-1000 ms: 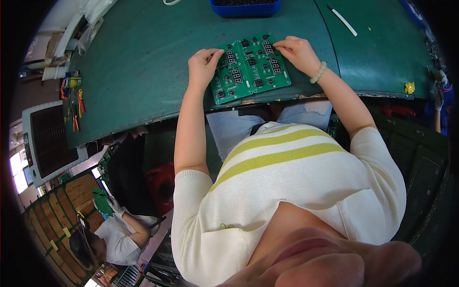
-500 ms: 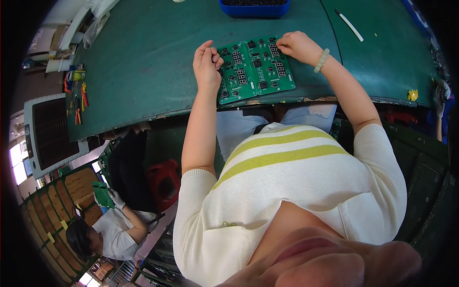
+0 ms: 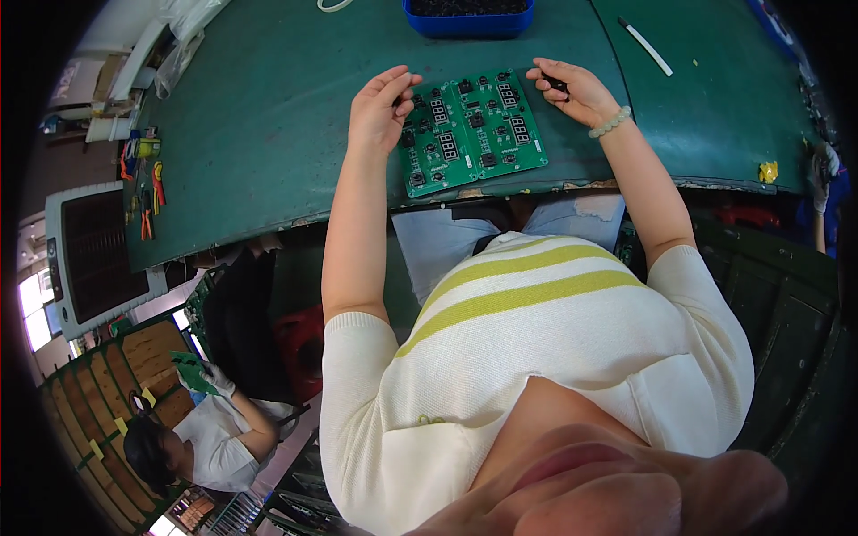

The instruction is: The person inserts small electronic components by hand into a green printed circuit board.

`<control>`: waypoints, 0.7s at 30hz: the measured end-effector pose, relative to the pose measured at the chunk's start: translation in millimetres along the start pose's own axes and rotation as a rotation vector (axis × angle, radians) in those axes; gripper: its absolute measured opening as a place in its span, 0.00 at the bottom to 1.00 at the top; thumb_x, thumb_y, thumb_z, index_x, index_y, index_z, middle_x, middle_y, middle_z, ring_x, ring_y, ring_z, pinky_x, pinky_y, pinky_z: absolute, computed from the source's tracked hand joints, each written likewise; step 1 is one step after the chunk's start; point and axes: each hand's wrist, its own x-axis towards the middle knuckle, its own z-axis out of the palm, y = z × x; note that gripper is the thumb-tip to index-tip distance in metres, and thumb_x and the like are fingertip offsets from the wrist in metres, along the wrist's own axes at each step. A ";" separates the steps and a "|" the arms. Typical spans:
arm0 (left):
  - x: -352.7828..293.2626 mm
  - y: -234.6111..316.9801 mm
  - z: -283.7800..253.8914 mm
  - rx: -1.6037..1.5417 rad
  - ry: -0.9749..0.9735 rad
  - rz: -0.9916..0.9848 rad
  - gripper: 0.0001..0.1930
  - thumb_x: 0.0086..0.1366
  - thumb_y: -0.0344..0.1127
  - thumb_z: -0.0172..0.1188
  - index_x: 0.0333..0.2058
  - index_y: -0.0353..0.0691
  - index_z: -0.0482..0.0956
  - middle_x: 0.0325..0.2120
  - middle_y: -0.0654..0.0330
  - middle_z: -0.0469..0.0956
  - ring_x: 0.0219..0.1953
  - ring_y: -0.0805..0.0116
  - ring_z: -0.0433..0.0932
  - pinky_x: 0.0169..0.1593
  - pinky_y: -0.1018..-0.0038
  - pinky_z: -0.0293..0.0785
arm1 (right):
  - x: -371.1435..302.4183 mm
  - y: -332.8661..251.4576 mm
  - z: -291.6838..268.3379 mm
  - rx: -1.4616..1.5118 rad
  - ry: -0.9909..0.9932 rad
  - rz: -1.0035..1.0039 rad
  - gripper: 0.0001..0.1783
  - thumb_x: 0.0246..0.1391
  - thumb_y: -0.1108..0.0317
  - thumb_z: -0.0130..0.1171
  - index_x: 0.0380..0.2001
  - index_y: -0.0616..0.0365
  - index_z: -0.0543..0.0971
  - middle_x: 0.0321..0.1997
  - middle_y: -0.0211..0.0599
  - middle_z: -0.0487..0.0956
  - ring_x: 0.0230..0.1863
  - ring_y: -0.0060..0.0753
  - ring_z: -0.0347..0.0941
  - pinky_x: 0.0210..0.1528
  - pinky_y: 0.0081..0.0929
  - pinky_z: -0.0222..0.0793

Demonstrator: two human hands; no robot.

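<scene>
A green circuit board [image 3: 462,141] made of two joined panels lies near the table's front edge. It bears several black digit displays and small black round and square parts. My left hand [image 3: 379,105] is over the board's far left corner, thumb and fingertips pinched together; whatever they hold is too small to make out. Just off the far right corner, my right hand [image 3: 576,91] is turned partly palm up, its curled fingers around a few small black parts [image 3: 554,83]. Its thumb and forefinger are close together beside the board.
A blue bin [image 3: 469,24] of small black parts stands beyond the board on the green table [image 3: 268,134]. A white marker [image 3: 645,46] lies far right, crumpled yellow material [image 3: 769,171] near the right edge. Hand tools [image 3: 147,192] lie left. A co-worker [image 3: 214,438] holds another green board.
My right hand has drawn back from the far right display and turned, so black parts show in its palm. My left hand has shifted slightly outward and away, its fingertips now pinched.
</scene>
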 end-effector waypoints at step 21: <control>28.6 -20.3 26.1 1.538 0.013 0.362 0.11 0.50 0.39 0.63 0.28 0.37 0.82 0.21 0.53 0.79 0.23 0.63 0.77 0.30 0.71 0.72 | 23.1 13.3 15.2 -0.530 -0.060 -0.091 0.17 0.50 0.62 0.60 0.38 0.65 0.75 0.29 0.27 0.75 0.20 0.11 0.61 0.17 0.08 0.54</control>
